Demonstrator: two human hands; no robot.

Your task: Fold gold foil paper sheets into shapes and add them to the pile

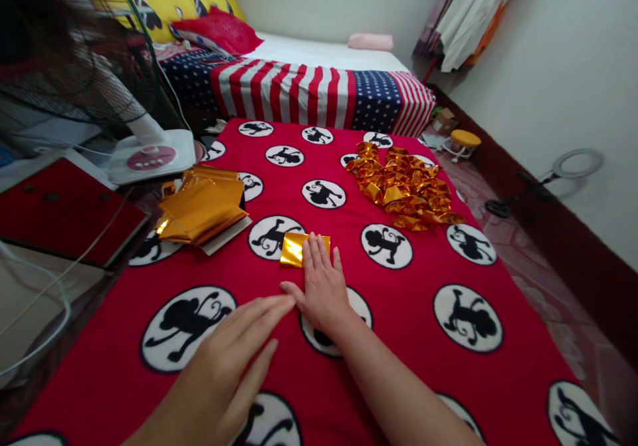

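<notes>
My right hand (323, 283) lies flat with its fingers stretched out over a small rectangle of shiny gold foil paper (292, 250). The fingers cover the paper's right part, and its left part shows. Closer to me, my left hand (232, 349) is held with straight fingers side by side and the thumb apart, its fingertips near my right thumb. Nothing shows in it. A stack of gold foil sheets (204, 200) lies at the left edge of the red blanket (399, 326). Toward the far right sits a heap of folded gold foil pieces (403, 187).
A standing fan (154, 153) is at the left, beside a dark red panel (64, 200) and a white cable (64, 313). Behind the blanket is a bed with a striped and starred cover (299, 90). A yellow-topped stool (465, 139) stands by the right wall.
</notes>
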